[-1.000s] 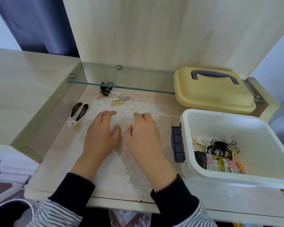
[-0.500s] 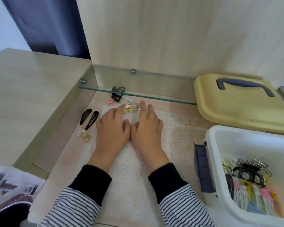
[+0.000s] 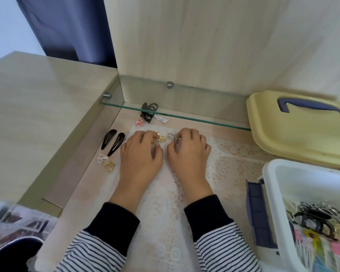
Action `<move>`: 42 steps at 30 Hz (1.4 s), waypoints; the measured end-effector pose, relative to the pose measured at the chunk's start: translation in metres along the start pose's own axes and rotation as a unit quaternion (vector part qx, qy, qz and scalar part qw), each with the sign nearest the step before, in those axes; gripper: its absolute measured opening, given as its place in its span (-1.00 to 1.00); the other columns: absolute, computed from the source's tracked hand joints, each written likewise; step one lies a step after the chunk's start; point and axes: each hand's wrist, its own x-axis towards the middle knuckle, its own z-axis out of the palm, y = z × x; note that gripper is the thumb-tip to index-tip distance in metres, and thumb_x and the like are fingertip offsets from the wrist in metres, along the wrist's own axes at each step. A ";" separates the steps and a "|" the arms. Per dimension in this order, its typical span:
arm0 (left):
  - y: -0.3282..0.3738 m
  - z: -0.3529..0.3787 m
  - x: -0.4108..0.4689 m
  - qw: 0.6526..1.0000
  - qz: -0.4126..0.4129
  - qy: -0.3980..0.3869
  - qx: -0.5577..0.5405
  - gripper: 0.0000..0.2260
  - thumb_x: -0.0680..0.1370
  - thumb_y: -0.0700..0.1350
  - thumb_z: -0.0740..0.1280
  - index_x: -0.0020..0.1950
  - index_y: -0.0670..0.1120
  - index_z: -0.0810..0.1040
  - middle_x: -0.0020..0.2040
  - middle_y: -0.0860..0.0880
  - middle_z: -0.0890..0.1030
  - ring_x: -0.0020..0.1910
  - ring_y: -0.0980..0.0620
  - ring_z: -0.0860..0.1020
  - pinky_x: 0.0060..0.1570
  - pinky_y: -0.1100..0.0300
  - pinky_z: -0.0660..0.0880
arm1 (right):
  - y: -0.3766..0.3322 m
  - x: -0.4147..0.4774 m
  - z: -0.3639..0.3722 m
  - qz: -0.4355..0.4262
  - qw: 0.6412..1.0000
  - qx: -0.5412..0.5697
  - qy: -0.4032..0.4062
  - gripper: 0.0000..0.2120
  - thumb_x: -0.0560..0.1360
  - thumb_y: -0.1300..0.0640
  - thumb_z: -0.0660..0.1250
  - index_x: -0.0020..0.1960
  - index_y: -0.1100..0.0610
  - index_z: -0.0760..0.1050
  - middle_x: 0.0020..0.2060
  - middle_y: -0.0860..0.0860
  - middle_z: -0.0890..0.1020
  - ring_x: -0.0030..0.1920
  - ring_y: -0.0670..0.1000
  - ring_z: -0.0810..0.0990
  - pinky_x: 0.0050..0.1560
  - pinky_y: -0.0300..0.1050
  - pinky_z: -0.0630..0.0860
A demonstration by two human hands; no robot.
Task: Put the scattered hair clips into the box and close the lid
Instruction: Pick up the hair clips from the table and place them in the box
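1. My left hand [image 3: 141, 154] lies palm down on the lace mat [image 3: 165, 203], its fingertips curled onto a gold clip [image 3: 159, 139] and pinching it.
2. My right hand [image 3: 187, 152] is just beside it, fingers curled round a silver clip [image 3: 173, 135].
3. The gold clip and the silver clip both lie with their long axes across, left to right, nearly end to end between my fingertips.
4. Two black snap clips [image 3: 112, 142] lie side by side to the left of my left hand, long axes running away from me and leaning right at the far end.
5. Two small clips [image 3: 106, 162], one pale and one gold, sit just below them.
6. A black claw clip [image 3: 148, 113], a pink clip [image 3: 139, 122] and a white clip [image 3: 162, 119] lie at the edge of the glass shelf [image 3: 204, 119].
7. The white box [image 3: 269, 173] stands open at my right with clips heaped inside, a blue latch [image 3: 257, 213] on its near-left wall.
8. The yellow lid [image 3: 292, 138] lies behind the box, its blue handle [image 3: 312, 107] facing up and running left to right.
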 end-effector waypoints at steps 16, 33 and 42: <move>-0.006 0.004 0.003 1.000 -0.014 0.018 0.009 -0.64 0.57 -0.06 0.23 0.35 -0.06 0.49 0.09 -0.09 0.56 0.11 -0.10 0.51 0.12 -0.02 0.41 | -0.002 -0.003 0.005 -0.045 0.999 0.005 0.006 -0.63 0.36 0.07 0.29 0.13 0.14 0.57 0.09 0.05 0.57 0.11 0.10 0.49 0.09 0.01 0.35; 0.005 -0.008 -0.003 0.992 0.006 -0.013 -0.126 -0.89 0.51 -0.14 0.39 0.00 -0.07 0.52 -0.09 0.03 0.62 -0.09 0.05 0.57 -0.11 0.11 0.53 | -0.021 -0.009 -0.023 -0.041 0.998 0.040 0.002 -0.70 0.34 0.35 0.39 0.07 0.27 0.50 -0.12 0.18 0.57 -0.23 0.18 0.55 -0.32 -0.08 0.39; 0.032 -0.033 -0.007 0.987 0.072 0.096 -0.109 -0.75 0.53 -0.20 0.35 0.22 -0.13 0.53 0.07 -0.05 0.60 0.02 0.02 0.54 0.04 0.19 0.45 | -0.038 -0.032 -0.110 -0.065 0.997 0.039 -0.006 -0.73 0.56 0.11 0.27 0.22 0.15 0.36 0.06 0.07 0.46 -0.18 0.09 0.55 -0.32 -0.11 0.36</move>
